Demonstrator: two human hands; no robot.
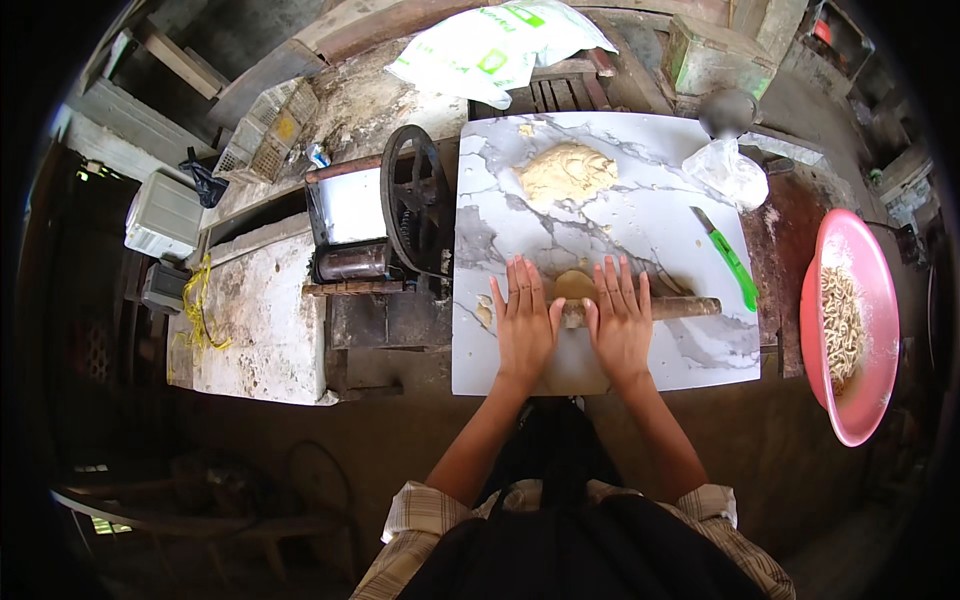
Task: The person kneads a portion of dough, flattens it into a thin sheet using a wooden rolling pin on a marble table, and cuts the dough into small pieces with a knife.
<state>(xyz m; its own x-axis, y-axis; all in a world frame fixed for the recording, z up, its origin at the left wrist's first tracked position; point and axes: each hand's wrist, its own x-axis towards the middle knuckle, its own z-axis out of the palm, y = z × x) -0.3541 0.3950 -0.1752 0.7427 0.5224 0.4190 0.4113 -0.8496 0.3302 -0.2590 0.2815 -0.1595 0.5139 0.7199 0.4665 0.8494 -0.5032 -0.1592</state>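
Both my hands lie flat over a wooden rolling pin, near the front of a white marble-patterned board. My left hand has its fingers stretched forward over the pin's left part. Beside it, my right hand rests the same way, and the thumbs nearly meet. A small flattened piece of dough shows just beyond the pin, between the hands; the rest of it is hidden. Farther back sits a large lump of pale dough. A green-handled knife lies to the right.
A clear plastic bag and a round metal vessel are at the board's far right. A pink basin holds floury strips. Left stands a roller machine with a large wheel. A white sack lies behind.
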